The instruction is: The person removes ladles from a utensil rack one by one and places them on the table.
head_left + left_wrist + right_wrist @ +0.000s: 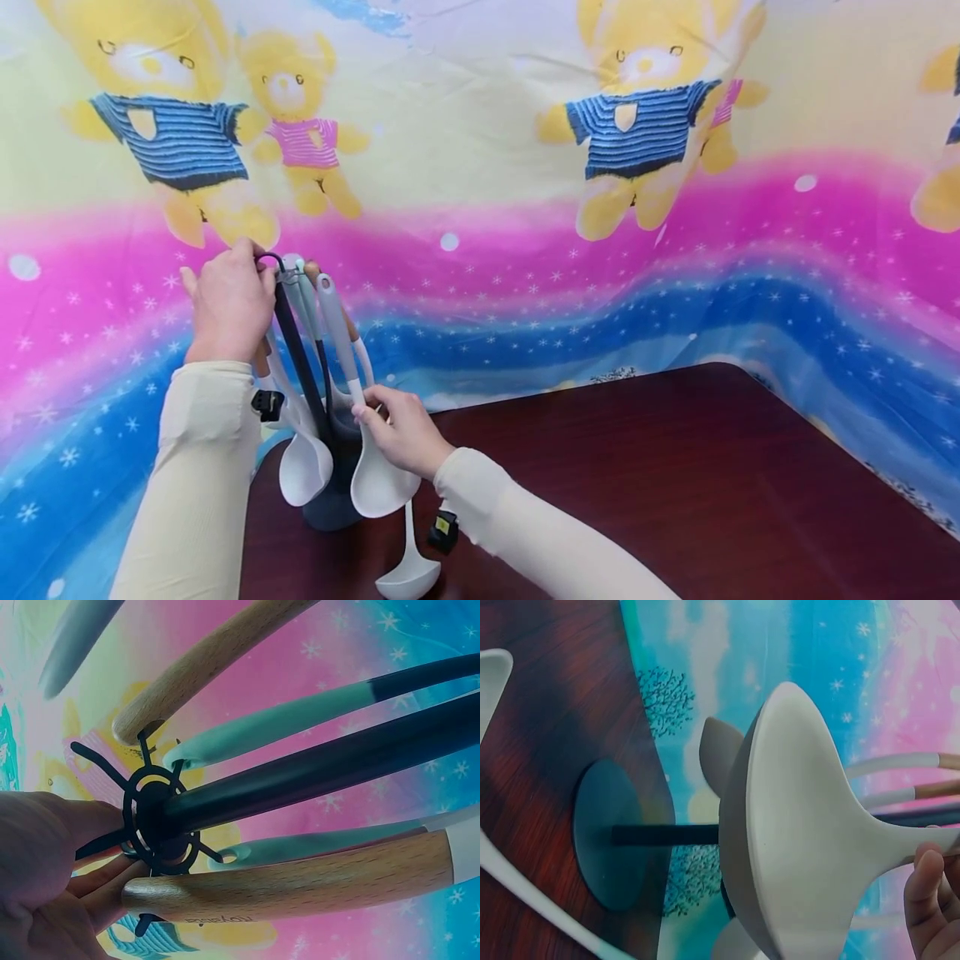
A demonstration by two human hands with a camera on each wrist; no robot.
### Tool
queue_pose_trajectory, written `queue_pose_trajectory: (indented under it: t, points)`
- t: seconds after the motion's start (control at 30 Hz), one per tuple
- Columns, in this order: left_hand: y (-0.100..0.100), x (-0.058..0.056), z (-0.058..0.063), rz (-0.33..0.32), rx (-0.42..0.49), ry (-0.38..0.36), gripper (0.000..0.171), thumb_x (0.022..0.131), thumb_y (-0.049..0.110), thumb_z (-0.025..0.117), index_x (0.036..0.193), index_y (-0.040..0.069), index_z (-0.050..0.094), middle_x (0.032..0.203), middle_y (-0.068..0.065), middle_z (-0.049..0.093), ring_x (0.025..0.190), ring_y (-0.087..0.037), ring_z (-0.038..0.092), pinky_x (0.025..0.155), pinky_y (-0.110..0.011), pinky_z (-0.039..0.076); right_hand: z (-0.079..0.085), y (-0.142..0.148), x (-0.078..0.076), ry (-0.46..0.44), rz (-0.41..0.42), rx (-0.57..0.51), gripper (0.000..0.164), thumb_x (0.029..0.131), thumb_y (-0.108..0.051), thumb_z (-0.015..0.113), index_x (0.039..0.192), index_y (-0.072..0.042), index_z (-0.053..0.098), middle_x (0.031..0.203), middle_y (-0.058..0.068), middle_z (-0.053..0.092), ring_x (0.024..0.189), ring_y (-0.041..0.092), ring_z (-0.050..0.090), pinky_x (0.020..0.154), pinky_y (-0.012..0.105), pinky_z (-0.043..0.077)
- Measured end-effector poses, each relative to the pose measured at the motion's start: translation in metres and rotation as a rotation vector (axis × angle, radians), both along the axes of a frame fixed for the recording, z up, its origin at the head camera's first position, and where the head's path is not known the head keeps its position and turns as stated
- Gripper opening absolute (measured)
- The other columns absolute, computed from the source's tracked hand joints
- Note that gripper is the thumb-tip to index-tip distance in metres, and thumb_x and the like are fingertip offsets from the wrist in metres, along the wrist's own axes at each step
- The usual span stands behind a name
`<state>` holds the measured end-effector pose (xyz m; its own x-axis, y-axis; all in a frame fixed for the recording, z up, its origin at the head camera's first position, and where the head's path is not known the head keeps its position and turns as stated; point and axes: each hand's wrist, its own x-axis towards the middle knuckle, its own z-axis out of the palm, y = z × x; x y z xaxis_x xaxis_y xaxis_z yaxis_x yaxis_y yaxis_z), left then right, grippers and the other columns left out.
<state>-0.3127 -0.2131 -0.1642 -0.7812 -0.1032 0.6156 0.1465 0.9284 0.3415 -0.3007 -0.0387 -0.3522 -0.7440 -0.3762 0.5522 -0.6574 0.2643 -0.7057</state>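
Note:
A dark utensil stand (300, 358) rises at the table's left end, with several kitchen utensils hanging around its pole. My left hand (232, 304) grips the top of the stand, its fingers behind the black hook ring (130, 810) in the left wrist view. My right hand (408, 433) pinches the neck of a white ladle (381, 487) with a grey handle. That ladle's bowl (802, 802) fills the middle of the right wrist view. Its handle end (75, 645) stands apart from the hooks in the left wrist view. Another white spoon-like utensil (306, 471) hangs beside it.
A second ladle (408, 575) lies on the dark reddish table (637, 483) near its front edge. The stand's round base (607, 832) sits close to the table's edge. A bear-printed cloth (480, 167) hangs behind. Wooden-handled (300, 889) and mint-handled (285, 724) utensils hang from the hooks.

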Motion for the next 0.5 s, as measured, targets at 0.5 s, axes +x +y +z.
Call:
queue_pose_trajectory:
  t: [0.5]
  points:
    - [-0.002,0.000,0.000,0.002,-0.024,-0.012,0.033,0.097,0.015,0.046,0.125,-0.002,0.048,0.101,-0.026,0.060,0.101,-0.047,0.056,0.109,-0.064,-0.004,-0.019,0.041,-0.014,-0.135,-0.060,0.101,0.019,0.094,-0.024,0.055,0.099,-0.010,0.067,0.078,-0.005,0.062,0.066,0.006,0.056,0.059,0.021,0.051]
